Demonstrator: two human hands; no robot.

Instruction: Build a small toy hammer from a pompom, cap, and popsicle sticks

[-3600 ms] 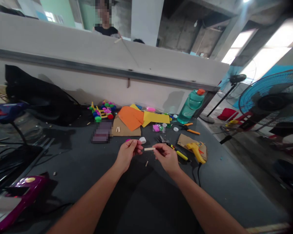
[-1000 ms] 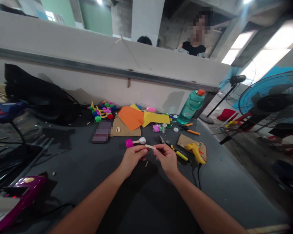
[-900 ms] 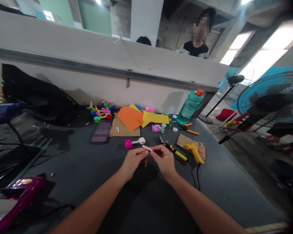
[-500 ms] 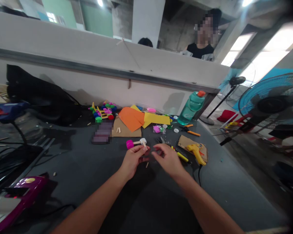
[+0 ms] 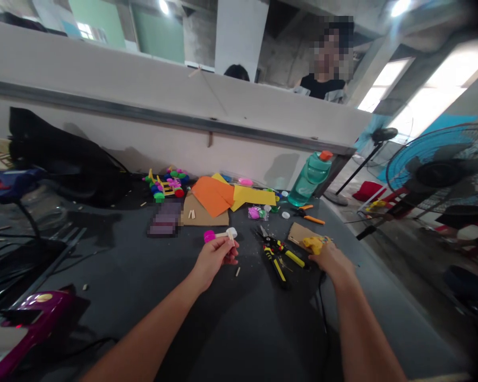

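Observation:
Pinched between the fingers of my left hand (image 5: pixel 212 261) is a small wooden stick piece (image 5: pixel 221 235). A pink bottle cap (image 5: pixel 209 235) sits at its left end and a white bottle cap (image 5: pixel 232 232) at its right, where a short second stick crosses. My right hand (image 5: pixel 335 262) is closed around the handle of a yellow glue gun (image 5: pixel 314 243), which lies over a piece of cardboard (image 5: pixel 297 232); its fingers partly hide the handle. Between my hands lie black-and-yellow pliers (image 5: pixel 279 252) with their handles spread. A loose stick bit (image 5: pixel 238 271) lies below my left hand.
Orange paper (image 5: pixel 211 195), yellow paper (image 5: pixel 258 195) and a colourful stick-and-cap model (image 5: pixel 167 185) lie at the back. A green bottle (image 5: pixel 308 180) stands near orange-handled pliers (image 5: pixel 313 217). A purple device (image 5: pixel 43 318) is at left, a fan (image 5: pixel 438 175) at right. A person (image 5: pixel 322 85) is beyond the partition.
My right hand has moved right, away from my left hand, and taken hold of the glue gun's handle. The pliers are now uncovered. My left hand keeps the stick piece.

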